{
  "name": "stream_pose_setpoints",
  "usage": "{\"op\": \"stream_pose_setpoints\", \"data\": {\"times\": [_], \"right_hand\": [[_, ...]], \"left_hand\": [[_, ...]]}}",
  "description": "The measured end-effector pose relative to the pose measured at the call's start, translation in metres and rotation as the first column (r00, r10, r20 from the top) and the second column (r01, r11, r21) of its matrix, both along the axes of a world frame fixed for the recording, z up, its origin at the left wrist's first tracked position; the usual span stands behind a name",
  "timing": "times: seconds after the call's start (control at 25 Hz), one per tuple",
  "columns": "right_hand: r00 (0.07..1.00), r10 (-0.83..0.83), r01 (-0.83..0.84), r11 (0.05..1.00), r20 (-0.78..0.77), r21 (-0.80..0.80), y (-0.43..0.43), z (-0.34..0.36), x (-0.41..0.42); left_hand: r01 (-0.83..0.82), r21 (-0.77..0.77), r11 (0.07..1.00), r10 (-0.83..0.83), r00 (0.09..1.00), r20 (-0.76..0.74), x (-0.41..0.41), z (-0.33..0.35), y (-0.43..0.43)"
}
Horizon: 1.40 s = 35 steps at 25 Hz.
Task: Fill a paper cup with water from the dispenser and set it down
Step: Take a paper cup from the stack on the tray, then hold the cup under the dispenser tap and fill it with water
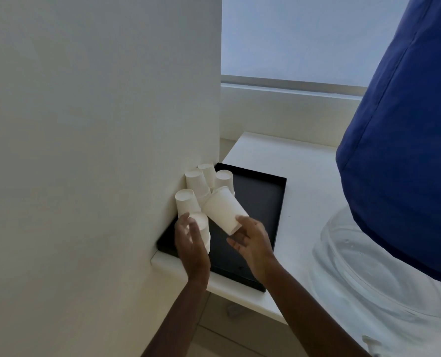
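Observation:
Several white paper cups (pixel 197 182) stand upside down in a cluster on a black tray (pixel 260 202), against the wall. My right hand (pixel 250 240) holds one tilted paper cup (pixel 223 211) by its end, lifted over the tray. My left hand (pixel 191 243) is wrapped around a short stack of upside-down cups (pixel 201 224) at the tray's near left. The water dispenser's clear bottle (pixel 363 274) fills the lower right, its upper part under a blue cloth cover (pixel 407 140).
The tray lies on a white counter (pixel 304 176) that runs back to a window sill (pixel 291 88). A white wall (pixel 98 124) closes the left side, touching the cups. The counter's front edge (pixel 240 300) drops to a tiled floor.

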State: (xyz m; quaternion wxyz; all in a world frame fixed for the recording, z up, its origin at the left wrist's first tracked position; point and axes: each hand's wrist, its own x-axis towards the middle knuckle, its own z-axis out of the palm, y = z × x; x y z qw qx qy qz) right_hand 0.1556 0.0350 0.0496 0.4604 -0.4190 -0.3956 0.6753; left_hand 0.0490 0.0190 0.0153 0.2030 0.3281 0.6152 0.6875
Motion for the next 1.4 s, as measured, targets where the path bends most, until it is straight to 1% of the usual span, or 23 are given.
{"op": "stream_pose_setpoints", "data": {"times": [0.08, 0.12, 0.16, 0.24, 0.28, 0.36, 0.48, 0.6, 0.8, 0.96, 1.04, 1.12, 1.2, 1.32, 1.4], "right_hand": [[0.999, 0.041, -0.041, 0.999, -0.024, 0.004, -0.013, -0.011, 0.010], [0.998, 0.061, -0.061, 0.998, -0.010, 0.003, -0.018, -0.016, 0.013], [0.997, 0.075, -0.075, 0.997, 0.013, -0.005, -0.021, -0.021, 0.015], [0.990, 0.099, -0.097, 0.995, 0.099, -0.020, -0.023, -0.028, 0.015], [0.982, 0.110, -0.107, 0.994, 0.153, -0.025, -0.021, -0.031, 0.013], [0.969, 0.131, -0.128, 0.991, 0.209, -0.029, -0.017, -0.034, 0.007], [0.963, 0.127, -0.121, 0.992, 0.238, -0.038, -0.013, -0.036, 0.006], [0.950, 0.125, -0.119, 0.992, 0.287, -0.041, -0.017, -0.039, 0.013], [0.892, 0.163, -0.170, 0.985, 0.420, -0.021, -0.028, -0.044, 0.031], [0.776, 0.065, -0.182, 0.976, 0.628, 0.123, -0.039, -0.041, 0.041], [0.756, -0.023, -0.118, 0.978, 0.654, 0.171, -0.044, -0.038, 0.049], [0.753, -0.089, -0.065, 0.976, 0.652, 0.209, -0.054, -0.031, 0.059], [0.739, -0.135, -0.014, 0.976, 0.660, 0.215, -0.064, -0.032, 0.071], [0.728, -0.166, 0.045, 0.980, 0.665, 0.195, -0.091, -0.047, 0.097], [0.695, -0.131, -0.001, 0.983, 0.707, 0.183, -0.118, -0.067, 0.115]], "left_hand": [[0.124, 0.039, 0.992, -0.126, 0.991, 0.040, 0.011, 0.009, 0.001], [0.134, 0.013, 0.991, -0.134, 0.991, -0.012, 0.011, 0.007, 0.002], [0.127, -0.034, 0.991, -0.130, 0.989, -0.071, 0.009, 0.001, 0.003], [0.058, -0.205, 0.977, -0.106, 0.968, -0.227, 0.002, -0.015, 0.003], [0.031, -0.281, 0.959, -0.111, 0.955, -0.274, -0.002, -0.021, 0.002], [0.049, -0.376, 0.925, -0.163, 0.947, -0.277, -0.010, -0.032, -0.002], [0.134, -0.425, 0.895, -0.260, 0.932, -0.253, -0.019, -0.044, -0.004], [0.234, -0.408, 0.883, -0.336, 0.920, -0.201, -0.016, -0.034, -0.007], [0.393, -0.388, 0.834, -0.453, 0.889, -0.074, 0.002, -0.016, -0.014], [0.477, -0.322, 0.818, -0.509, 0.860, -0.019, 0.018, -0.014, -0.021], [0.526, -0.306, 0.794, -0.563, 0.825, -0.044, 0.032, -0.011, -0.028], [0.569, -0.284, 0.772, -0.613, 0.784, -0.099, 0.048, -0.011, -0.037], [0.621, -0.264, 0.738, -0.666, 0.734, -0.136, 0.063, -0.011, -0.046], [0.673, -0.289, 0.681, -0.729, 0.661, -0.178, 0.086, -0.014, -0.057], [0.648, -0.332, 0.685, -0.726, 0.645, -0.240, 0.100, -0.018, -0.063]]}}
